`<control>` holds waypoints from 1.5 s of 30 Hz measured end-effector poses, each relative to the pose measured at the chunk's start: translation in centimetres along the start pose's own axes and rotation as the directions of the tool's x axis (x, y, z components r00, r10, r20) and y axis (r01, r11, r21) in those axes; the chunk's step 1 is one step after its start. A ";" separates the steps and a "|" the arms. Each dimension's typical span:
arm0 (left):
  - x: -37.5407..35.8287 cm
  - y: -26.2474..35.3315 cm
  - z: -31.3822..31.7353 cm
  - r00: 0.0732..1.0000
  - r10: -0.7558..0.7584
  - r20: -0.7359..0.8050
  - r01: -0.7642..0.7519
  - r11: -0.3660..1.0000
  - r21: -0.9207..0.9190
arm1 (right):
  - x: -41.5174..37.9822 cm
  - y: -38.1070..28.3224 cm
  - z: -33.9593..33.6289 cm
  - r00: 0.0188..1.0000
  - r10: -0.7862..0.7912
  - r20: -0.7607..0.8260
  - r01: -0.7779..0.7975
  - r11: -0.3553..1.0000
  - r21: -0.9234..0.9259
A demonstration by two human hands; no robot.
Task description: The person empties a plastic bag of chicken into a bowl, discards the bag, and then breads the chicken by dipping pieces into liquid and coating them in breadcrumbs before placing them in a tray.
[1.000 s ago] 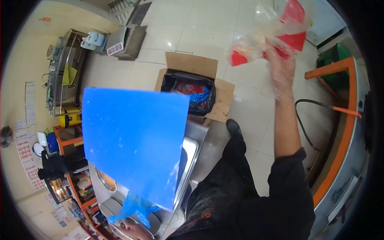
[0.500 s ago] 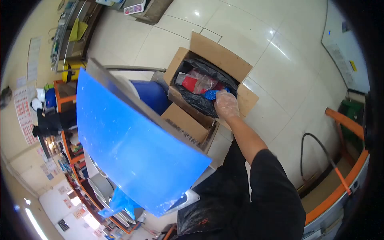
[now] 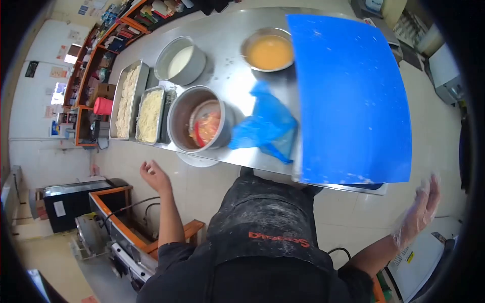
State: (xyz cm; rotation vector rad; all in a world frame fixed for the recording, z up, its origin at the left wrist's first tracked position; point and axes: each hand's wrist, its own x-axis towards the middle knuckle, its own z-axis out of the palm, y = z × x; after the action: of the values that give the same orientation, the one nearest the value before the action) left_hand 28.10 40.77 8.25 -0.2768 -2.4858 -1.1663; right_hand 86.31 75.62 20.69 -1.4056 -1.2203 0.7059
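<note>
My left hand [image 3: 155,177] is bare and hangs in the air left of my apron, fingers loosely bent and apart with nothing in them. Out on the far right, my right hand [image 3: 422,204] wears a clear plastic glove; its fingers are stretched out and hold nothing. Nearest to it is a large blue sheet [image 3: 353,101] with white specks, lying at the right end of the steel table [image 3: 217,25]. A crumpled blue plastic bag [image 3: 270,121] lies left of that sheet. Beside the bag stands a deep metal pot [image 3: 177,118] holding pinkish-orange pieces and something red.
A bowl of orange liquid [image 3: 270,53] and a pot with pale liquid [image 3: 179,60] stand farther back. Two trays, one with pale pieces [image 3: 127,101], one with crumbly yellowish-white stuff [image 3: 150,116], line the left end. Orange-framed shelves [image 3: 103,50] stand beyond.
My right hand has left the cardboard box, where it was at a blue plastic thing, and is now out to the right. My view has swung to the table, and my left hand has come into sight.
</note>
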 end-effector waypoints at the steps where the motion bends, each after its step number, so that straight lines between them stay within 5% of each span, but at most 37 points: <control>1: 1.4 0.4 1.5 0.999 0.018 0.029 -0.015 0.995 -0.102 | -3.2 -5.4 5.2 0.999 -0.035 0.000 0.035 0.997 -0.066; 3: 4.3 0.7 4.5 0.988 0.107 0.112 -0.081 0.974 -0.211 | -8.8 -9.1 12.6 0.849 -0.265 0.456 0.286 0.958 0.025; 5: 6.6 0.6 7.5 0.926 0.319 0.203 -0.263 0.929 -0.259 | -14.5 -14.6 23.8 0.474 -0.374 0.797 0.495 0.862 0.110; 7: 7.8 1.0 9.5 0.834 0.497 0.239 -0.426 0.856 -0.294 | -20.1 -13.0 34.2 0.264 -0.408 0.874 0.781 0.622 0.054; 8: 7.7 1.5 10.1 0.798 0.549 0.249 -0.478 0.828 -0.293 | -22.2 -12.9 38.5 0.240 -0.168 0.956 0.866 0.483 -0.132; 9: 7.4 1.5 10.7 0.792 0.546 0.273 -0.465 0.830 -0.310 | -24.0 -13.0 41.7 0.262 0.081 0.962 0.918 0.286 -0.274; 12: 7.1 2.5 10.9 0.800 0.453 0.394 -0.349 0.885 -0.308 | -27.9 -12.9 46.7 0.419 0.231 0.878 0.896 0.051 -0.441; 17: 7.3 2.8 10.8 0.772 0.438 0.462 -0.327 0.895 -0.302 | -29.4 -10.7 49.0 0.458 0.260 0.850 0.880 0.000 -0.474; 27: 7.6 3.0 10.7 0.721 0.434 0.540 -0.311 0.899 -0.308 | -27.8 -12.0 46.1 0.431 -0.022 0.902 0.827 0.410 -0.385; 30: 7.5 3.0 10.7 0.720 0.424 0.550 -0.299 0.904 -0.305 | -28.1 -12.8 45.3 0.231 -0.305 0.924 0.971 0.139 -0.197; 33: 7.8 2.8 10.4 0.722 0.404 0.561 -0.263 0.911 -0.318 | -30.0 -17.4 46.3 0.086 -0.229 0.969 0.996 0.011 -0.086; 36: 8.2 2.4 10.0 0.724 0.413 0.552 -0.241 0.902 -0.359 | -32.5 -14.9 46.0 -0.083 -0.331 0.940 0.967 -0.254 -0.004; 40: 8.8 -1.2 8.8 0.730 0.464 0.502 -0.241 0.862 -0.447 | -31.9 -9.7 44.1 -0.021 -0.613 0.790 0.974 0.167 0.156; 43: 9.2 -4.8 7.9 0.721 0.439 0.536 -0.139 0.849 -0.509 | -31.1 -11.2 42.4 0.039 -0.071 0.997 0.984 0.174 -0.026; 45: 9.5 -6.0 6.4 0.680 0.382 0.626 -0.022 0.864 -0.504 | -29.1 -8.3 43.9 0.315 -0.068 0.947 0.878 0.401 -0.263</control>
State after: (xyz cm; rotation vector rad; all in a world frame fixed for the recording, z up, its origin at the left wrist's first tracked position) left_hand 15.80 42.04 4.26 -1.3607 -2.5971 -1.7925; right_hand 35.30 62.35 12.45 -1.0281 -2.9991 0.2543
